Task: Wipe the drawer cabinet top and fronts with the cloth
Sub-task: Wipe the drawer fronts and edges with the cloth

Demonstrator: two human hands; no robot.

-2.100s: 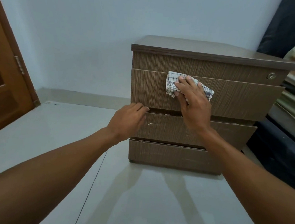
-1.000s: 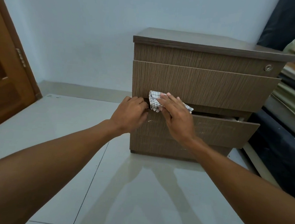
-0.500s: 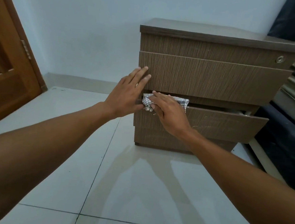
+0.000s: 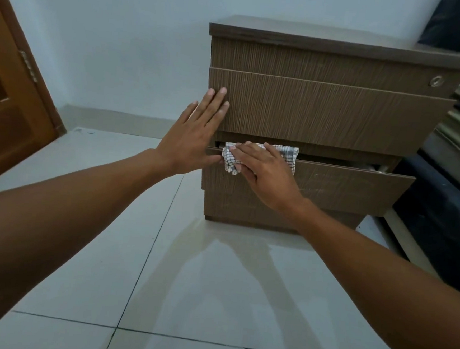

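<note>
Pressing the checked cloth [image 4: 232,159] against the top edge of the third drawer front [image 4: 343,187], I have my right hand [image 4: 265,171] laid flat over it, fingers stretched along the lip at the drawer's left end, pinning the cloth down, not gripping it. That drawer stands pulled out a little from the drawer cabinet [image 4: 328,63], so a dark gap shows above it and the cloth folds over into that gap.

My left hand [image 4: 192,132] is spread wide and holds nothing; its fingertips rest on the left edge of the larger drawer front [image 4: 324,113] above, which I judge is bracing the cabinet so it does not slide on the tiled floor [image 4: 187,281].

To do this stroke well, I think I should keep even pressure through the palm and draw the cloth along the lip toward the right end in one pass, letting the fold ride both the upper edge and the face. The face carries pale scuffs further right, which may need a second, firmer rub. I should mind my fingers in the gap if the drawer shifts inward.

A wooden door [image 4: 5,107] stands to the left.
</note>
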